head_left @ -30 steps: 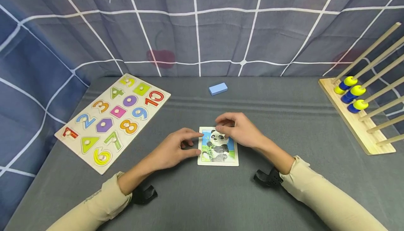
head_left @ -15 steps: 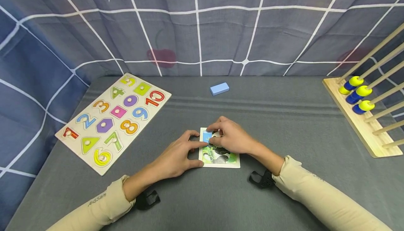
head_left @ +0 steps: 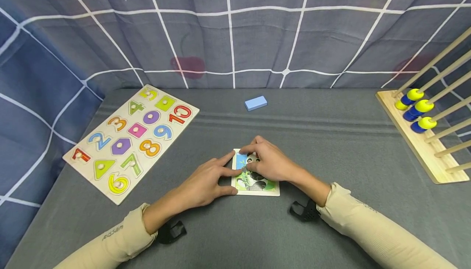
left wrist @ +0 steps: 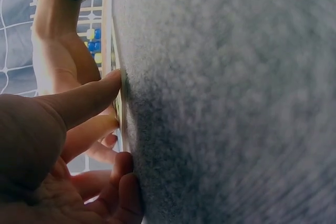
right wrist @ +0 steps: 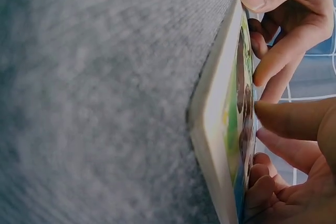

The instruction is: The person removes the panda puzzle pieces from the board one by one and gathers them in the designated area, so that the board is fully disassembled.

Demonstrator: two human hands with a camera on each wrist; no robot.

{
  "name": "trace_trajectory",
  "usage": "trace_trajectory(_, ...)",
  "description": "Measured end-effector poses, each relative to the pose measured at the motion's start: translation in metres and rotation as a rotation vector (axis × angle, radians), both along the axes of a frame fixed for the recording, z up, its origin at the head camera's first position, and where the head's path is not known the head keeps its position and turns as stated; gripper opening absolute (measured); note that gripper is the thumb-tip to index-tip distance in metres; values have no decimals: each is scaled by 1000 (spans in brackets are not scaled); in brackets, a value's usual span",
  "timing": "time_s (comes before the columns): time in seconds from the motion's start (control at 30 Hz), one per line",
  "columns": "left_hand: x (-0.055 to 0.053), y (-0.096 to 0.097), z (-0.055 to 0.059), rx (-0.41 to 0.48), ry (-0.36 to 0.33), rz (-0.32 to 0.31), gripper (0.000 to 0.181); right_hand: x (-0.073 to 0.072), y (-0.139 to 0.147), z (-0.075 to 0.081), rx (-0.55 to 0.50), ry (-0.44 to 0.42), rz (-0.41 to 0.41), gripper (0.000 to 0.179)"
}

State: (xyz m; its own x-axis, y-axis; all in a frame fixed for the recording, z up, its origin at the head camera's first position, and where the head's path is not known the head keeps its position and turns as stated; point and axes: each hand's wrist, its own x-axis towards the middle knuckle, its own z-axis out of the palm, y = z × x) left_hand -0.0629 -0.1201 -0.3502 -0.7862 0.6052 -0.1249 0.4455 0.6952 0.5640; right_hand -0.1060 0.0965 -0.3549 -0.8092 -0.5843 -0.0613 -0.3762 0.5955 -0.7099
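A small panda jigsaw puzzle (head_left: pixel 256 184) with a pale frame lies flat on the grey cloth, in the middle of the head view. My left hand (head_left: pixel 203 182) touches its left side: the thumb rests at the lower left corner, and other fingers reach the left edge and the picture. From the upper right, my right hand (head_left: pixel 273 162) rests its thumb and fingertips on the picture's upper part, covering much of the panda. A blue patch shows between these fingertips. In the right wrist view, the puzzle (right wrist: pixel 210 114) appears edge-on with fingertips of both hands on it.
At the left lies a wooden number and shape board (head_left: pixel 130 144) with knobbed pieces. A blue block (head_left: pixel 255 103) sits behind the puzzle. On the right stands a wooden peg rack (head_left: pixel 423 138) with yellow and blue beads. A grid-patterned curtain (head_left: pixel 257 40) hangs behind.
My right hand has shifted left and down onto the picture's upper left. My left hand has slid slightly right, its fingers now spread against the puzzle's left side. The puzzle stays nearly in place.
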Motion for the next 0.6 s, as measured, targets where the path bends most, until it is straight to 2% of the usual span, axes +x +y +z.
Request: trace_trajectory(0.6,0,-3,-1,-2,-13,-28,49,4,-6,1,16,-31,-54,37)
